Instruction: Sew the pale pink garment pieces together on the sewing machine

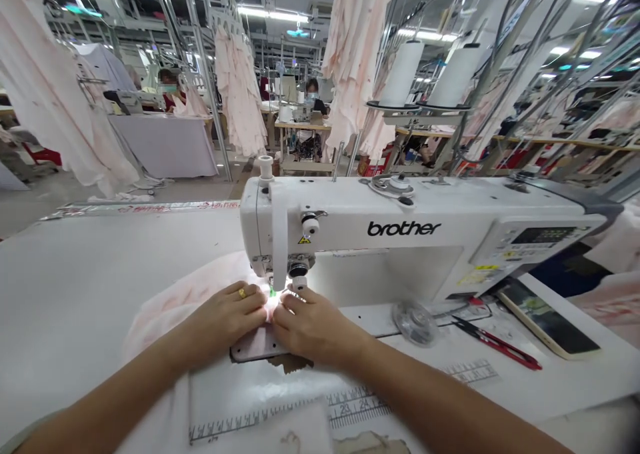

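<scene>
A person's left hand [225, 315], a gold ring on one finger, and right hand [313, 327] meet at the needle of a white Brother sewing machine [400, 221], fingers curled and pressed together, fingertips pinching pale pink fabric [170, 324] just in front of the presser foot [299, 284]. The fabric runs from under the machine's foot across the white sewing table [65, 294], bunched to the left of the hands. To the right, a clear plastic disc [415, 322] and red-handled snips [500, 344] lie on the table, beside a smartphone [547, 321]; a printed measuring tape [357, 406] is fixed along the table's near side. The machine head stands between the hands and the floor beyond, where two white thread cones [400, 74] sit on a stand, pale garments [240, 94] hang from racks and a masked co-worker [313, 94] sits at another machine.
</scene>
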Tool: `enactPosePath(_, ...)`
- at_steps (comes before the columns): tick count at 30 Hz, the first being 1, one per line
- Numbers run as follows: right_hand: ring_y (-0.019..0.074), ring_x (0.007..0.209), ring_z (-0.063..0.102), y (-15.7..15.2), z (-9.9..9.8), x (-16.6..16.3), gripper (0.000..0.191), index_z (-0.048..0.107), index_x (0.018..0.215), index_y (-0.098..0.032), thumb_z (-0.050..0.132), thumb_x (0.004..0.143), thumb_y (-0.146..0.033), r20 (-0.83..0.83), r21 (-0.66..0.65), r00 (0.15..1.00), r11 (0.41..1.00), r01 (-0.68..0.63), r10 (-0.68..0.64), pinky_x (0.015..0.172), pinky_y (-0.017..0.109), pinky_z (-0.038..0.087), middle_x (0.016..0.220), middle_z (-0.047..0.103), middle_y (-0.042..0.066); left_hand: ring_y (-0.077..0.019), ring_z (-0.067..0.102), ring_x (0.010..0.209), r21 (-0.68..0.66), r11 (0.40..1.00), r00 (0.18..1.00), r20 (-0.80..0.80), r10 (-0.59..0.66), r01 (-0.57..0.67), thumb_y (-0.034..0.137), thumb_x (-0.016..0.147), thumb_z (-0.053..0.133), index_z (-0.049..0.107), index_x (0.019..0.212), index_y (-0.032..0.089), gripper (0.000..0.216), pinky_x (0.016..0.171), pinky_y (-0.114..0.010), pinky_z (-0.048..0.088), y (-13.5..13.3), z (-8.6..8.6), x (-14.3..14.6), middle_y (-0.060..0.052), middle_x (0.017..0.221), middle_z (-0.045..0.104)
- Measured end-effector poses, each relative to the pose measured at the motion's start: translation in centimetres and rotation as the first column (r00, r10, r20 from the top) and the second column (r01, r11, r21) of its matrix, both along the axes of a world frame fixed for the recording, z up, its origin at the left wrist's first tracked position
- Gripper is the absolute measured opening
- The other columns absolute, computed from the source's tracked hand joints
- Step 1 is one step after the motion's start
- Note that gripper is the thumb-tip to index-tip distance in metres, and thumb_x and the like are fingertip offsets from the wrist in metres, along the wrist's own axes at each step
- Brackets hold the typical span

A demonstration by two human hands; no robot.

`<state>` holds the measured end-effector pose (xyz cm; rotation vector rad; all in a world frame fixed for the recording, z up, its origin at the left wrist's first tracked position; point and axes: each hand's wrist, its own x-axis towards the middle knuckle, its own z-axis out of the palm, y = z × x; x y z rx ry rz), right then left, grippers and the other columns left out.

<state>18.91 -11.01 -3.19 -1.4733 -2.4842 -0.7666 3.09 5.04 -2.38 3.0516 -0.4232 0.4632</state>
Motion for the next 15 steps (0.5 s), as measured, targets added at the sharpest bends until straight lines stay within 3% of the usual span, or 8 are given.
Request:
enactPosePath(3, 0.0229, 0.090, 0.053, -0.6, -0.1, 0.6, 0.015, 0.064, 0.096, -0.012, 0.049, 0.095, -0.011, -0.095, -0.110, 0.994, 0.993, 0.034, -0.045, 0.107, 0.045, 0.028, 0.089, 0.062, 0.005, -0.0195, 0.058, 0.092, -0.080, 0.996, 0.996, -0.075, 0.037, -0.043, 0.007, 0.094, 0.040, 0.061, 0.102, 0.021, 0.027, 0.083, -0.034, 0.046, -0.1, 0.3, -0.7, -0.005, 0.102, 0.065)
enactPosePath(6, 0.0214, 0.100, 0.052, -1.5, 0.1, 1.2, 0.024, 0.058, 0.117, -0.016, 0.051, 0.095, -0.012, -0.204, -0.200, 0.972, 0.977, 0.077, -0.119, 0.116, 0.045, 0.012, 0.097, 0.063, 0.004, -0.0193, 0.059, 0.107, -0.121, 0.992, 0.997, -0.082, 0.011, -0.021, 0.006, 0.091, 0.040, 0.056, 0.126, 0.027, 0.044, 0.095, -0.034, 0.045, -0.2, 0.7, -1.4, -0.003, 0.118, 0.065)
enactPosePath(11, 0.0214, 0.107, 0.051, -2.1, 1.1, 1.5, 0.028, 0.057, 0.121, -0.018, 0.055, 0.093, -0.016, -0.238, -0.286, 0.961, 0.956, 0.066, -0.138, 0.118, 0.047, 0.003, 0.105, 0.063, 0.005, -0.0173, 0.062, 0.110, -0.096, 0.995, 0.995, -0.096, -0.013, 0.004, 0.007, 0.089, 0.044, 0.059, 0.126, 0.028, 0.045, 0.101, -0.031, 0.046, -0.2, 1.0, -1.5, 0.000, 0.125, 0.066)
enactPosePath(15, 0.0231, 0.112, 0.049, -1.9, 1.1, 1.1, 0.032, 0.055, 0.126, -0.020, 0.056, 0.094, -0.018, -0.252, -0.299, 0.937, 0.940, 0.165, -0.244, 0.119, 0.050, 0.000, 0.108, 0.062, 0.005, -0.0192, 0.062, 0.115, -0.093, 0.995, 0.999, -0.045, 0.025, -0.029, 0.010, 0.091, 0.047, 0.058, 0.130, 0.027, 0.043, 0.104, -0.033, 0.047, 0.4, -0.3, -1.2, -0.002, 0.125, 0.066)
